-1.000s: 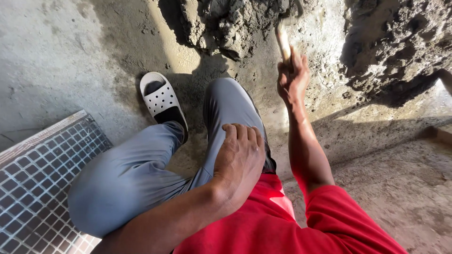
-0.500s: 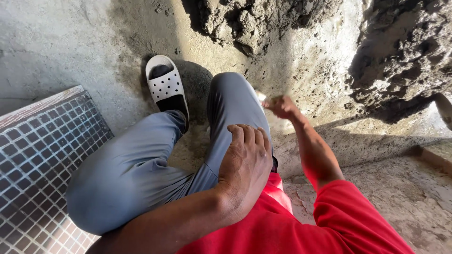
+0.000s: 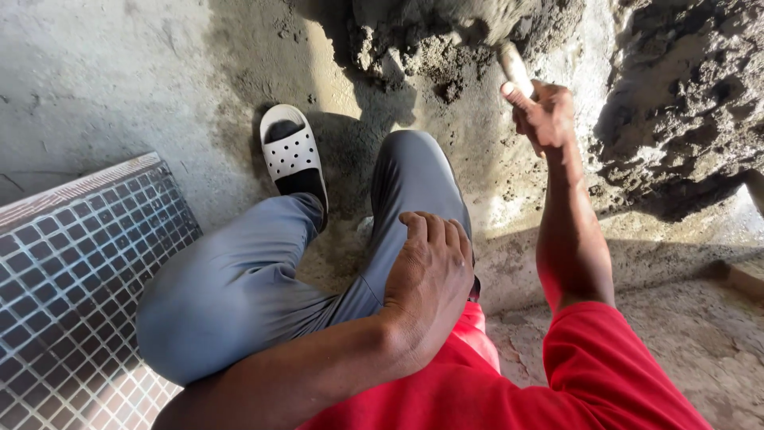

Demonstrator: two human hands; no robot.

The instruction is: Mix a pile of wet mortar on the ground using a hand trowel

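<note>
I squat on a concrete floor in grey trousers and a red shirt. My right hand (image 3: 543, 115) is stretched forward, shut on the pale wooden handle of a tool (image 3: 514, 67); its working end is buried or blurred in a heap of wet grey mortar (image 3: 446, 36). My left hand (image 3: 426, 275) rests flat on my right thigh, fingers together, holding nothing. A white perforated slipper (image 3: 290, 151) covers my left foot.
A sheet of small dark mosaic tiles (image 3: 76, 279) lies at the left. A second lumpy mortar pile (image 3: 684, 103) rises at the right. Rough concrete floor (image 3: 111, 80) lies between them, partly in shadow. A low ledge edge (image 3: 744, 275) shows at far right.
My right hand pulled back toward my knee half a second ago, then reached forward again with the handle into the mortar heap. My left hand stayed on the thigh.
</note>
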